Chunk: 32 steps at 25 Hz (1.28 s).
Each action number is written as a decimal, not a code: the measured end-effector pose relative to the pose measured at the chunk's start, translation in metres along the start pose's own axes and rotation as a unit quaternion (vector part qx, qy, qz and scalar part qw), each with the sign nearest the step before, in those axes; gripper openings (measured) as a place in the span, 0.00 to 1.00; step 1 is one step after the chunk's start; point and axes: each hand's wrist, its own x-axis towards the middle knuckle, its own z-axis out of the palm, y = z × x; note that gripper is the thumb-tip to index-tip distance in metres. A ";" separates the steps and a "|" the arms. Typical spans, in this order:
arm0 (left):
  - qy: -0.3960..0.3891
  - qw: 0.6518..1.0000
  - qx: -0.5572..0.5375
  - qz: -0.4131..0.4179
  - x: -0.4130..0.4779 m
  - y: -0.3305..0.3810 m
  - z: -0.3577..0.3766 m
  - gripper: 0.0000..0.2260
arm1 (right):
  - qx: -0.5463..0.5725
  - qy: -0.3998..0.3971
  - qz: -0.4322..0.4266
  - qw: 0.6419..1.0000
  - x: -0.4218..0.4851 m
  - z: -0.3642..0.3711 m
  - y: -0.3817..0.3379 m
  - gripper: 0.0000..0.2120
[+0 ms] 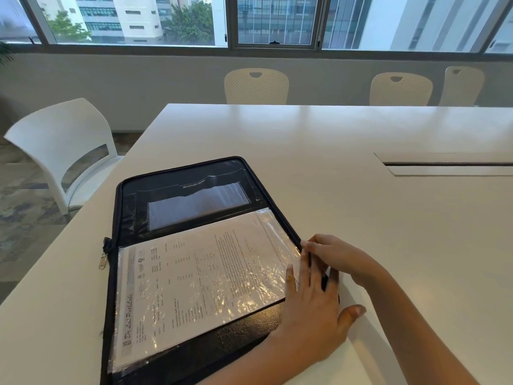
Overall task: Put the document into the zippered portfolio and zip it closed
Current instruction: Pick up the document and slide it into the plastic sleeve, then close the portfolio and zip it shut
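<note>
Flat in its clear sleeve, the document point(202, 284) lies on the near half of the open portfolio point(191, 190), which sits at about 7 o'clock on the white table point(361, 212). The portfolio's far half, toward 12 o'clock, shows a dark pocket with a clear window. A zipper pull point(102, 263) hangs off the spine at 9 o'clock. At the document's 3 o'clock edge, the left hand point(311, 309) lies spread and flat, fingers on sleeve and cover, thumb out on the table. Just past it, the right hand point(333, 257) curls over the portfolio's zipper edge; whether its fingertips pinch anything I cannot tell. White chairs point(256, 86) stand beyond the table, under the windows.
</note>
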 end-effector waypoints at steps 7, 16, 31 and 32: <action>0.084 0.993 -0.076 0.014 -0.021 -0.045 -0.035 0.29 | 0.082 0.061 -0.015 0.995 -0.032 0.001 0.020 0.12; 0.204 0.894 0.061 -0.394 -0.023 -0.301 -0.132 0.25 | -0.090 0.163 -0.029 0.982 -0.072 0.031 0.052 0.12; 0.267 0.794 -0.168 -0.520 -0.057 -0.374 -0.142 0.23 | -0.085 0.282 0.032 0.955 0.070 -0.051 0.013 0.13; 0.279 0.786 -0.181 -0.521 -0.061 -0.377 -0.143 0.21 | -0.066 0.280 0.035 0.957 0.071 -0.052 0.013 0.14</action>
